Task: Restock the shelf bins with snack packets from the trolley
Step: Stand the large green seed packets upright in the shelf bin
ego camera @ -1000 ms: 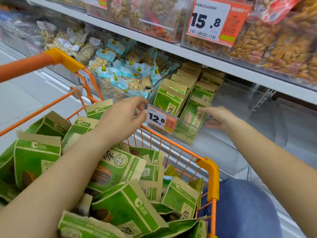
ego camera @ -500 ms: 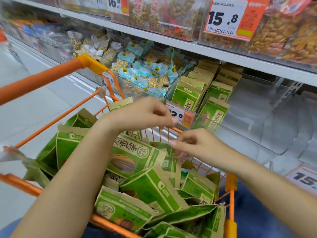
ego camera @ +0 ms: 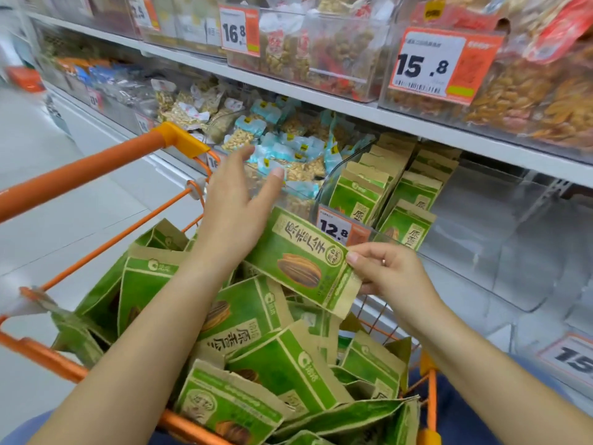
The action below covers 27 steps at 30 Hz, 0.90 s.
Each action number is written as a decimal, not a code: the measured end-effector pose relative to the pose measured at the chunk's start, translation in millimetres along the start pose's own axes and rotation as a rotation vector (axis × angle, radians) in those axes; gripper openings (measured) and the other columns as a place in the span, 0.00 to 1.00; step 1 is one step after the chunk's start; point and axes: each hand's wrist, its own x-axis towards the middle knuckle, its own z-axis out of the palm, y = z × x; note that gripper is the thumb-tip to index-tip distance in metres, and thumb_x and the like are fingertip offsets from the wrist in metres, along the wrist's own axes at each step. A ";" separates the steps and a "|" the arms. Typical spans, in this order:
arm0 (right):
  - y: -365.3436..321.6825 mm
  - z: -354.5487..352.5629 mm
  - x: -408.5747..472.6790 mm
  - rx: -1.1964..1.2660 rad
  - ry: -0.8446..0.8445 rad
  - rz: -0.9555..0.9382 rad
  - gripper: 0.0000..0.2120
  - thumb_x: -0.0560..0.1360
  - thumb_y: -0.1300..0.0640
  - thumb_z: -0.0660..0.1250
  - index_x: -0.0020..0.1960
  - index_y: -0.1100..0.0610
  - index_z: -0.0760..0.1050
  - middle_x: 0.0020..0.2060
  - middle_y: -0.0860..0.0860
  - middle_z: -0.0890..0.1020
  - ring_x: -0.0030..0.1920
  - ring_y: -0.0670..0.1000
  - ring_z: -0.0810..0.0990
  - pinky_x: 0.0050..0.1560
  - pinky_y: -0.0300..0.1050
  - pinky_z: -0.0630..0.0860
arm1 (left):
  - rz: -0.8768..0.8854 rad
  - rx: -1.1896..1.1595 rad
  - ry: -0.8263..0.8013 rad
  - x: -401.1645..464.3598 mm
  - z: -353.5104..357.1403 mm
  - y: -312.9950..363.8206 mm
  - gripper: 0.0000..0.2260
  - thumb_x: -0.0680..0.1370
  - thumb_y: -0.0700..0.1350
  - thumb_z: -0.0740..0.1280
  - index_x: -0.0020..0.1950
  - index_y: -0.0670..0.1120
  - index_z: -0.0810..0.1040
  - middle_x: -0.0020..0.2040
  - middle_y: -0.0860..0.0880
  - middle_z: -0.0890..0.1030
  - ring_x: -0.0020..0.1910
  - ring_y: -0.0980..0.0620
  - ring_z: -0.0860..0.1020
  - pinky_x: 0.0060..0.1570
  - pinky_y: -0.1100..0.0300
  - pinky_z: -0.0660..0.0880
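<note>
While pinched at its lower end by right hand — green snack packet, frame centre, above trolley; left hand flat-fingered, holding nothing.

Trolley, before the shelving: snack packets heaped in its basket. One packet held above the heap at the basket's shelf-side edge, right hand pinching its right end, left hand spread at its left end. Lower shelf: clear bin behind the held packet, packets standing in rows inside, price tag on its front edge. Left of it, a bin of small nut bags. Upper shelf overhead: further bins, price tags on their fronts
</note>
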 end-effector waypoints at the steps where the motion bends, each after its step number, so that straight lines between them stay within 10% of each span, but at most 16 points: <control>1: 2.0 -2.5 -1.6 0.067 0.039 0.027 0.08 0.77 0.64 0.64 0.44 0.58 0.80 0.33 0.52 0.84 0.34 0.48 0.83 0.36 0.42 0.79 | -0.057 -0.101 0.026 -0.9 0.7 2.6 0.26 0.78 0.58 0.64 0.73 0.50 0.64 0.69 0.53 0.70 0.65 0.57 0.69 0.63 0.59 0.66; 5: -0.6 -11.3 -9.0 0.315 0.133 0.036 0.07 0.78 0.63 0.62 0.48 0.61 0.79 0.37 0.54 0.85 0.38 0.50 0.84 0.38 0.40 0.80 | -0.373 -0.534 -0.280 2.1 4.3 5.4 0.28 0.70 0.48 0.75 0.67 0.44 0.70 0.53 0.47 0.82 0.48 0.54 0.82 0.41 0.61 0.80; 9: -14.7 -24.3 -12.8 0.195 -0.062 0.076 0.11 0.74 0.55 0.66 0.52 0.60 0.80 0.40 0.55 0.85 0.39 0.49 0.83 0.35 0.37 0.78 | -0.317 -0.601 -0.415 -0.9 17.3 10.5 0.18 0.73 0.40 0.71 0.62 0.42 0.75 0.45 0.48 0.86 0.43 0.52 0.84 0.34 0.64 0.78; 13: -29.1 -40.1 -3.1 0.083 -0.082 0.105 0.12 0.71 0.52 0.69 0.51 0.57 0.79 0.40 0.52 0.84 0.38 0.48 0.83 0.35 0.37 0.77 | -0.252 -0.536 -0.462 -6.3 37.0 22.4 0.20 0.75 0.44 0.70 0.65 0.44 0.71 0.45 0.51 0.86 0.45 0.53 0.84 0.40 0.56 0.82; 21: -3.3 -107.3 46.0 -0.113 0.550 0.056 0.06 0.74 0.60 0.68 0.51 0.55 0.74 0.42 0.49 0.80 0.38 0.46 0.78 0.36 0.41 0.73 | -0.066 -0.115 -0.253 -7.7 37.4 -0.6 0.23 0.78 0.58 0.63 0.70 0.54 0.65 0.49 0.64 0.75 0.48 0.69 0.73 0.47 0.63 0.71; 27: 26.2 -121.7 81.5 -0.203 0.179 0.555 0.16 0.73 0.61 0.70 0.60 0.62 0.74 0.47 0.56 0.82 0.39 0.50 0.81 0.35 0.40 0.80 | -0.102 -0.129 -0.266 -7.3 40.8 -4.4 0.21 0.78 0.57 0.64 0.69 0.54 0.68 0.47 0.63 0.76 0.47 0.63 0.76 0.51 0.52 0.75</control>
